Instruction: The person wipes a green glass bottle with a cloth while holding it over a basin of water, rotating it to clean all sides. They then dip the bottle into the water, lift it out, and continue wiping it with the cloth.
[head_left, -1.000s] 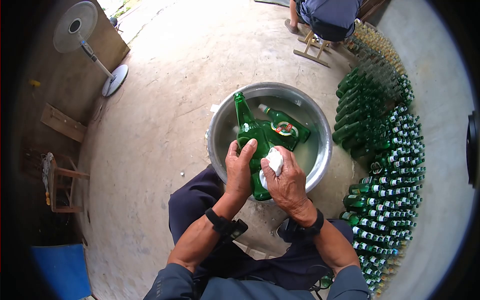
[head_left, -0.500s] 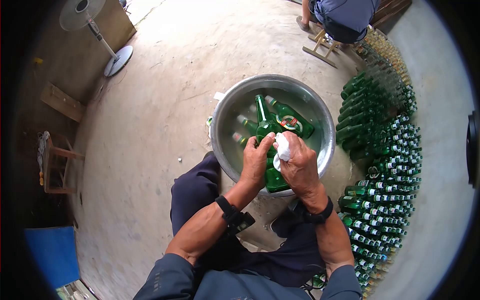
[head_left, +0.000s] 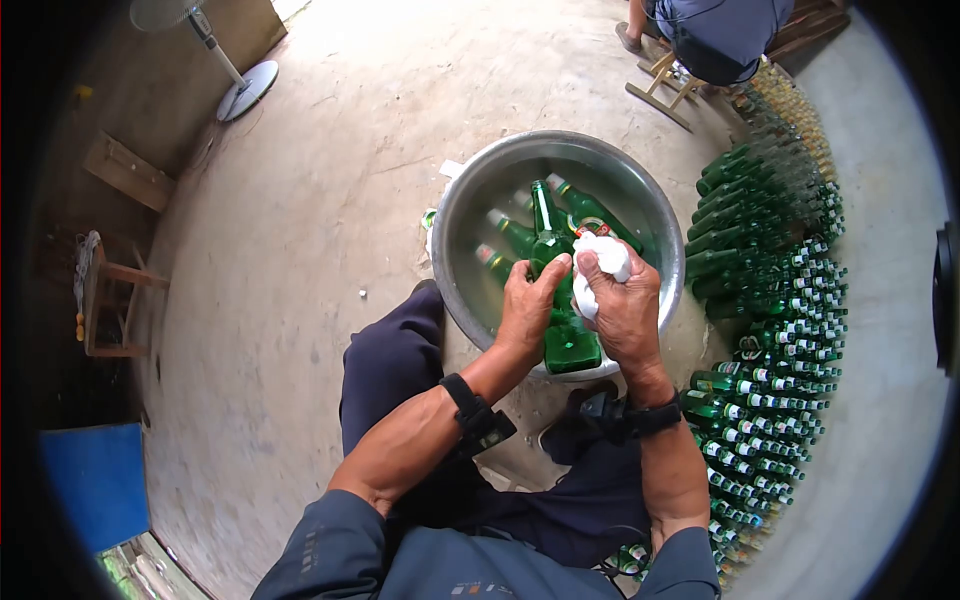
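Observation:
A green glass bottle (head_left: 573,345) lies tilted over the near rim of a metal basin (head_left: 455,295), its neck pointing away from me. My left hand (head_left: 531,305) is closed round the bottle's left side near the shoulder. In my right hand (head_left: 630,305) is a bunched white cloth (head_left: 602,257), gripped at the bottle's right side. Whether the cloth presses on the glass is partly hidden by the fingers. Beyond, several green bottles lie in the cloudy water, among them a labelled bottle (head_left: 600,222).
Many green bottles (head_left: 765,385) stand and lie in rows along the right wall. Another person (head_left: 725,30) sits on a wooden stool (head_left: 662,95) at the top right. A standing fan (head_left: 245,90), a wooden chair (head_left: 120,300) and a blue panel (head_left: 95,485) are at the left.
My right hand and the cloth have moved up and away from the bottle's lower body. The cloth is bunched higher now. The view has shifted slightly.

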